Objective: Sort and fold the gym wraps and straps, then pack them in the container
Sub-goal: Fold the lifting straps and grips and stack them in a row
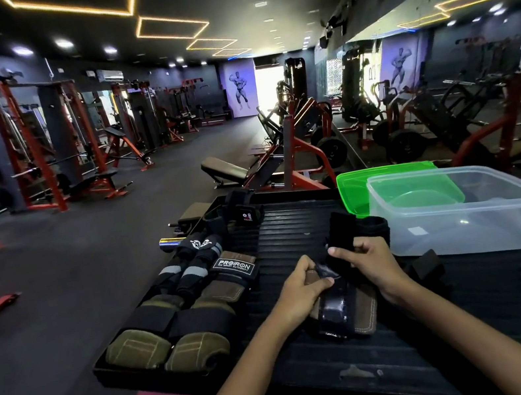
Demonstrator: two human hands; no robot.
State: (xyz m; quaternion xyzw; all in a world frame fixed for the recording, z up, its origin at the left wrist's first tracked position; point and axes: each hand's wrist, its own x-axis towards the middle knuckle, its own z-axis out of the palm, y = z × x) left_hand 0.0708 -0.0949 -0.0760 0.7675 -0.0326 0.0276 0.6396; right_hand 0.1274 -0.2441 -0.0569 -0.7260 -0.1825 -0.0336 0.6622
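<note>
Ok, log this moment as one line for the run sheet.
stage: folding | left hand: pinches strap | right hand: holds strap | sorted wraps: at left | container: open, nothing packed | green lid: behind it

Dark gym floor [90,227], seemingly mirrored wall [471,55].

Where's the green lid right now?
In the head view the green lid is at the right rear of the ribbed black platform, partly tucked behind and under the clear plastic container.

Head-worn view, close, down over platform [292,226]
</note>
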